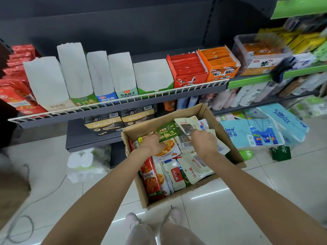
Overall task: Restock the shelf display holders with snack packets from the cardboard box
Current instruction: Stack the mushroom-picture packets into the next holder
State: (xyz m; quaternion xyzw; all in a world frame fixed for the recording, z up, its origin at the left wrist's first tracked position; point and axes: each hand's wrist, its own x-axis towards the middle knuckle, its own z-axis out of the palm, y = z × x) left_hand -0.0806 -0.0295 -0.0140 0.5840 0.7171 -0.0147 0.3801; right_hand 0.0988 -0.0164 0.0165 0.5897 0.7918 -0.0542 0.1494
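An open cardboard box (228, 138) stands on the floor below the shelf, full of snack packets. My left hand (152, 145) is inside it and grips a green packet (167, 132) by its lower edge. My right hand (205, 142) is also in the box, holding a pale packet with a dark window (185, 125). More packets lie under my hands: a red one (152, 179) and several white ones (193, 167). Above, several white display holders (74, 71) stand in a row on the shelf and show only their bare white insides.
A white wire rail (123, 100) fronts the shelf. Red (187, 67) and orange (219, 59) snack holders stand full at its right end. Blue tissue packs (251, 133) lie right of the box, a wrapped paper pack (86, 161) left. DALICCA boxes (104, 123) sit on the lower shelf.
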